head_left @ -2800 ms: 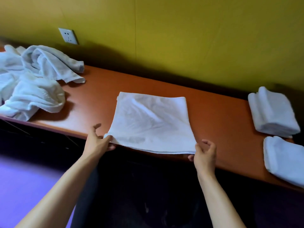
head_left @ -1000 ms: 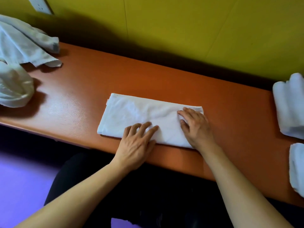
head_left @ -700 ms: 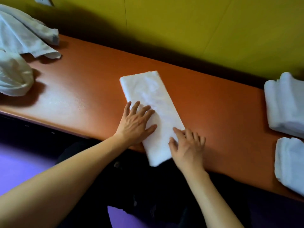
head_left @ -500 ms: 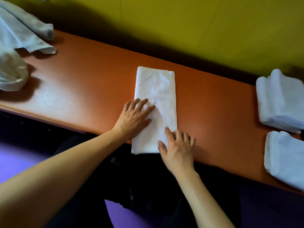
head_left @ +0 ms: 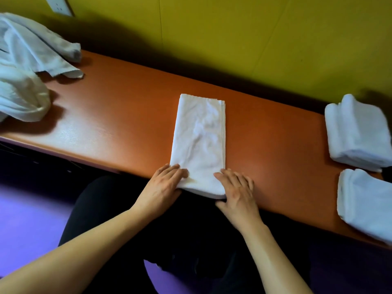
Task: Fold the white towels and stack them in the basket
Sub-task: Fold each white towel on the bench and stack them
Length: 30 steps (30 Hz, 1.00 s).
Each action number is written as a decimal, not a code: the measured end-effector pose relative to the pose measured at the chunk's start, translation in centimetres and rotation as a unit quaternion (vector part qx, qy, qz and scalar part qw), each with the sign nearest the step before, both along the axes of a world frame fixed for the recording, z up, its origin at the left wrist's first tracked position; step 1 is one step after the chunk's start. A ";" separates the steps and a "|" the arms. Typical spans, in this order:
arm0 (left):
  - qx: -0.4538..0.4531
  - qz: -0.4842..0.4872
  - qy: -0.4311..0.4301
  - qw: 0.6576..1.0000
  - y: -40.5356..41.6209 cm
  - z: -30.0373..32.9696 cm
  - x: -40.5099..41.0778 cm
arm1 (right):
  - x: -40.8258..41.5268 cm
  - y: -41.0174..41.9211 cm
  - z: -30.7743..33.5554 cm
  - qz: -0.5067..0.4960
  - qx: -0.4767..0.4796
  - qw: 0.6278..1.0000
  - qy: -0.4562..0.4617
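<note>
A white towel (head_left: 199, 136) folded into a long narrow strip lies on the orange table (head_left: 110, 107), its long side pointing away from me and its near end hanging over the front edge. My left hand (head_left: 164, 185) grips the near left corner of that end. My right hand (head_left: 236, 188) grips the near right corner, thumb under the edge. No basket is in view.
A heap of unfolded white towels (head_left: 25, 66) covers the table's far left. Two folded white towels lie at the right: one at the back (head_left: 358, 132), one nearer the front edge (head_left: 367, 202). A yellow wall with a socket (head_left: 59, 5) runs behind. Purple floor below.
The square towel was folded in half into a strip, then turned a quarter turn so it points away from me. Both hands slid from its top down to its near corners.
</note>
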<state>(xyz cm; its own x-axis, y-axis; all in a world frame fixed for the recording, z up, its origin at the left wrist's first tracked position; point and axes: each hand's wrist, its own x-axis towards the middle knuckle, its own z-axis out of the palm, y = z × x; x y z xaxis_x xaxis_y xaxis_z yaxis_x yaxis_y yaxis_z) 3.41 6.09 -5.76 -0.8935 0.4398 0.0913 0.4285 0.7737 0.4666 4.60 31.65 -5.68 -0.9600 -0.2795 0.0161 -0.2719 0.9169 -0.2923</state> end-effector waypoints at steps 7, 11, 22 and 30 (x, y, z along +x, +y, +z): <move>0.251 0.204 -0.143 0.935 -1.2 3.5 1.7 | 0.8 -1.0 1.7 -0.121 -0.289 0.948 -0.061; 0.305 0.200 -0.144 0.920 -1.3 4.5 1.3 | 1.3 -1.9 3.1 -0.130 -0.409 0.899 -0.086; 0.327 0.234 -0.178 0.898 -0.9 6.0 -6.9 | -7.4 -4.3 3.3 -0.238 -0.410 0.880 0.021; 0.143 0.341 -0.095 0.924 0.2 1.9 -7.1 | -9.4 -4.9 0.9 -0.370 -0.254 0.893 -0.040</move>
